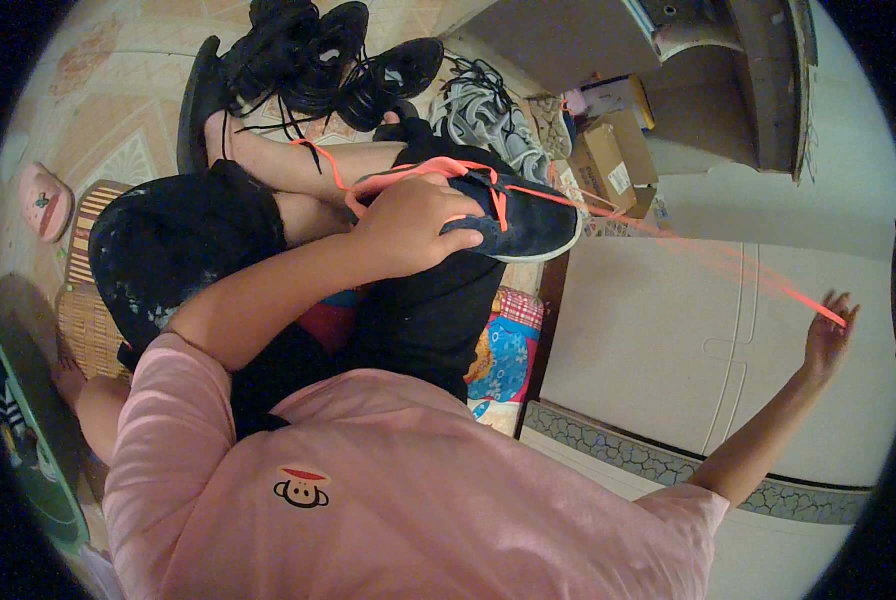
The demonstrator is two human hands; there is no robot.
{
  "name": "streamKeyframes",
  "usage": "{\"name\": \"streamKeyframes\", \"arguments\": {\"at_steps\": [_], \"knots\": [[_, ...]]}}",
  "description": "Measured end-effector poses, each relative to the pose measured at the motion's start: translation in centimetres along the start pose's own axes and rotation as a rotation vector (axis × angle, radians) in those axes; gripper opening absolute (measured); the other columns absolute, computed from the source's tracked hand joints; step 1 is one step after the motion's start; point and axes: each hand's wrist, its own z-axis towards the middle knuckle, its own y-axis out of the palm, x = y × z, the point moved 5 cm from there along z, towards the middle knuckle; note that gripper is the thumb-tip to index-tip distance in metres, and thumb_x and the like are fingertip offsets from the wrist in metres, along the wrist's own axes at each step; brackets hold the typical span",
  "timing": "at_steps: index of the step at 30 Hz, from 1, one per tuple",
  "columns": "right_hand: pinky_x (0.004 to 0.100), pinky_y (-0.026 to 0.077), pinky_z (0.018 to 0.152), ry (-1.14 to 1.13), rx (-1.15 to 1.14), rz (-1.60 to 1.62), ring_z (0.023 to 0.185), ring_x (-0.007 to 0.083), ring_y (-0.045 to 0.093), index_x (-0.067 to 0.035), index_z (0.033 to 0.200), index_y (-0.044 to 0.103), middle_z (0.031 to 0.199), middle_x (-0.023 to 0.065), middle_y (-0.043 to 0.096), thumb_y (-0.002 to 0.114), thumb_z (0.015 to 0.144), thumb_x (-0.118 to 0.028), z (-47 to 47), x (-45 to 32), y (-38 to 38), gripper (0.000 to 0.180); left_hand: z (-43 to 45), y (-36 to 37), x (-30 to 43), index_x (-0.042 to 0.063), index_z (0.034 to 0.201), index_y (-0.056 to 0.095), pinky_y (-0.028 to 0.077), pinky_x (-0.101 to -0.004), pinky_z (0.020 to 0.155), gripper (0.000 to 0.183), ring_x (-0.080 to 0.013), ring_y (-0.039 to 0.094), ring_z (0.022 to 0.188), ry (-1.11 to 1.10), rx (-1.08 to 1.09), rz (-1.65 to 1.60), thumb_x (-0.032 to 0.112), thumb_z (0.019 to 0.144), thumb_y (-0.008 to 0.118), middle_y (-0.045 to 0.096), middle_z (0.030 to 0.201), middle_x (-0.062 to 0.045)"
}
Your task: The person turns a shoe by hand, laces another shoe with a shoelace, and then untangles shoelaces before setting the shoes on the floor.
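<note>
My left hand point(410, 225) grips a dark navy shoe point(545, 214) with a white sole edge and an orange-pink lining, held on its side-facing opening above my lap. My thumb presses on the shoe's side. An orange shoelace point(500, 206) runs through the eyelets near the tongue. Far out to the right, my right hand point(830, 337) is closed on one end of the lace point(815, 304), which stretches taut and blurred from the shoe. The lace's other end point(328, 161) hangs loose over my bare shin.
Several black laced shoes point(328, 67) lie ahead on the tiled floor, beside grey shoes point(478, 112). An opened cardboard box point(605, 165) stands by a cabinet point(688, 112). A pale panel point(643, 322) rises at right. A pink slipper point(45, 202) lies at left, near another bare limb point(103, 420).
</note>
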Motion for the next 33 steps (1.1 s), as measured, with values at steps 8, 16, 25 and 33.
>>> {"name": "streamKeyframes", "arguments": {"at_steps": [8,16,25,33], "knots": [[0.0249,0.022,0.042,-0.076,0.427,0.009,0.045,0.0088,0.023,-0.01,0.063,0.034,0.053,-0.0013,0.028,0.052,0.087,-0.018,1.2,0.9,3.4,0.031,-0.3,-0.5,0.2,0.005,0.087,0.063,0.042,-0.0369,0.075,0.027,-0.0266,0.056,0.079,-0.057,-0.059,0.022,0.025,0.07,0.065,0.059,0.08,-0.012],[0.0176,0.035,0.063,0.273,-0.018,-0.593,0.069,0.0066,0.042,0.001,0.112,0.048,0.075,-0.0019,0.047,0.054,0.082,-0.014,2.5,13.4,18.2,0.034,-0.2,-0.3,0.5,0.007,0.087,0.064,0.041,-0.0375,0.07,0.026,-0.0267,0.054,0.078,-0.019,-0.046,0.012,0.028,0.071,0.063,0.057,0.074,-0.013],[0.0203,0.036,0.043,0.599,-0.641,-0.788,0.049,0.0076,0.046,-0.002,0.106,0.055,0.069,0.0037,0.056,0.049,0.085,-0.009,-4.0,25.9,32.4,0.024,-0.2,-0.5,0.6,0.007,0.085,0.064,0.042,-0.0372,0.071,0.024,-0.0261,0.054,0.077,0.019,-0.009,-0.008,0.027,0.071,0.063,0.058,0.071,-0.01],[0.0175,0.039,0.054,0.807,-0.617,-0.517,0.057,0.0084,0.048,-0.001,0.104,0.055,0.081,0.0039,0.058,0.054,0.084,-0.011,-2.0,32.8,32.6,0.023,-0.1,-0.6,0.9,0.007,0.084,0.064,0.042,-0.0364,0.071,0.024,-0.0254,0.054,0.074,0.004,-0.041,0.004,0.025,0.069,0.065,0.058,0.074,-0.01]]}}
